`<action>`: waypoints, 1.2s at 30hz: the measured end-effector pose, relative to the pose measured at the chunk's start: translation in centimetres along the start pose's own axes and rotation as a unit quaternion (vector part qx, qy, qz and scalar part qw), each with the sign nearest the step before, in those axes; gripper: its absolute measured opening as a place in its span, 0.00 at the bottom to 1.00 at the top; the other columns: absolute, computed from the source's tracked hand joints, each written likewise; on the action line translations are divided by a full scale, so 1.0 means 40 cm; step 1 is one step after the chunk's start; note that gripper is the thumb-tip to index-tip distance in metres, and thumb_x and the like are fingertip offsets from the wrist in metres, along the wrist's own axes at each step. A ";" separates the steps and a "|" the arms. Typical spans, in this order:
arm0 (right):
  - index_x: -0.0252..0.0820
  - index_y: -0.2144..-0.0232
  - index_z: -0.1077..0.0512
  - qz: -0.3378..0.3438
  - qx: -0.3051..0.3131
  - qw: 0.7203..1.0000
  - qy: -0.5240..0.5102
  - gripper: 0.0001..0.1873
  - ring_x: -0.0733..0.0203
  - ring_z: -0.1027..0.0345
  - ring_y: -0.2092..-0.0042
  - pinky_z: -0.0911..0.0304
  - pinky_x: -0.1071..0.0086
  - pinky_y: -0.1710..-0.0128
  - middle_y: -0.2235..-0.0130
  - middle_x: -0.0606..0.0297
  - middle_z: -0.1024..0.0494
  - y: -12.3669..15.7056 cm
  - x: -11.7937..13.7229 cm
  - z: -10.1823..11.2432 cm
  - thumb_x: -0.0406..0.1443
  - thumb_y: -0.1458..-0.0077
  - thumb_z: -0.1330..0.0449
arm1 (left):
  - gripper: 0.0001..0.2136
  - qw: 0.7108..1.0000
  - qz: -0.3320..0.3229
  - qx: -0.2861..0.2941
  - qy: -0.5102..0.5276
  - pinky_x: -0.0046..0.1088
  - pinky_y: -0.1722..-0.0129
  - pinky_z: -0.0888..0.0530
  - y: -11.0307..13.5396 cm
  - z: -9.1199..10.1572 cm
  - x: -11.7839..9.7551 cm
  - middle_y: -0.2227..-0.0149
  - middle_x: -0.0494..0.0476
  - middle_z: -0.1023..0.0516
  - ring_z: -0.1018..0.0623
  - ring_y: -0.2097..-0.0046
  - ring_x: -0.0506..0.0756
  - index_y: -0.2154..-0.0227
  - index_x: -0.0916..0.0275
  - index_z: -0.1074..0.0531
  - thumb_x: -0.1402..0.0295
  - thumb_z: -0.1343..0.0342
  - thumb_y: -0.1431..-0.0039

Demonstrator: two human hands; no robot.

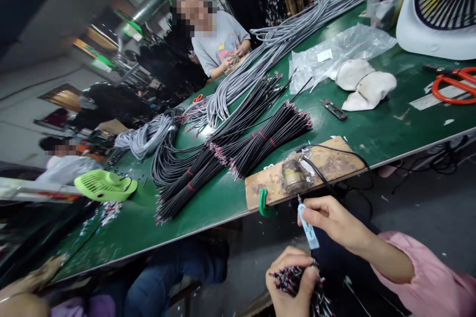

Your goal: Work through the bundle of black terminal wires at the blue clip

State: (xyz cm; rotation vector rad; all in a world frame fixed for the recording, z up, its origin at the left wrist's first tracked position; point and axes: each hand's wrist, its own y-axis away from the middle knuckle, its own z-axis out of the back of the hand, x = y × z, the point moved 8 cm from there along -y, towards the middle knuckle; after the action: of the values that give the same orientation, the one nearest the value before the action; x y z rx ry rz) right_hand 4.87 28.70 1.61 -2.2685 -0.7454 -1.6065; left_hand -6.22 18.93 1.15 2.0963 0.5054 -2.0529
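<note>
My left hand (284, 285), low in the view, is wrapped around a bundle of thin black cables (290, 277) whose stripped ends show red and white wires. Just above it, my right hand (330, 215) pinches a small light-blue tool (308, 225) with a narrow metal tip; its exact kind is unclear. That tip points up toward a worn wooden board (338, 156) at the table edge. On the board sits a grimy, round device (293, 176) with a black cord, and the tip is close to its near side. A green clamp (264, 203) grips the board's edge.
Tied black cable bundles (267, 141) and long grey cables (238, 86) lie across the green table (219, 203). Orange-handled scissors (451, 86), small snips (333, 109), white gloves (366, 84) and a white fan (416, 34) are at right. A co-worker (219, 39) sits opposite.
</note>
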 end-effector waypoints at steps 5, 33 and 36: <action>0.33 0.75 0.27 -0.041 0.015 0.986 -0.161 0.27 0.68 0.43 0.74 0.49 0.73 0.74 0.77 0.68 0.32 0.003 -0.027 -0.023 0.54 0.51 0.35 | 0.09 1.000 0.001 -0.019 -0.004 0.25 0.79 0.29 -0.006 -0.007 0.007 0.78 0.54 0.25 0.25 0.77 0.53 0.77 0.62 0.22 0.62 0.32 0.52; 0.39 0.74 0.24 0.066 0.068 0.966 0.239 0.07 0.57 0.32 0.63 0.39 0.64 0.60 0.69 0.62 0.22 0.094 -0.047 -0.006 0.33 0.44 0.37 | 0.15 0.960 0.238 -0.145 -0.028 0.29 0.70 0.26 0.113 0.021 0.199 0.76 0.54 0.22 0.23 0.71 0.56 0.75 0.65 0.27 0.64 0.28 0.64; 0.39 0.74 0.25 0.069 0.048 0.962 0.261 0.11 0.57 0.32 0.64 0.39 0.65 0.62 0.70 0.62 0.23 0.103 -0.053 0.004 0.34 0.40 0.41 | 0.22 0.932 0.268 -0.242 -0.034 0.32 0.69 0.24 0.155 0.069 0.225 0.72 0.57 0.20 0.20 0.68 0.60 0.69 0.66 0.26 0.65 0.26 0.69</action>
State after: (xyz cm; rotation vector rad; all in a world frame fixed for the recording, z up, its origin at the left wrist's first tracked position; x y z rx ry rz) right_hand 6.70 24.80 -0.09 -1.6659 -0.4994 -1.9269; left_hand -6.65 13.34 -8.60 1.6324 0.3323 -1.4959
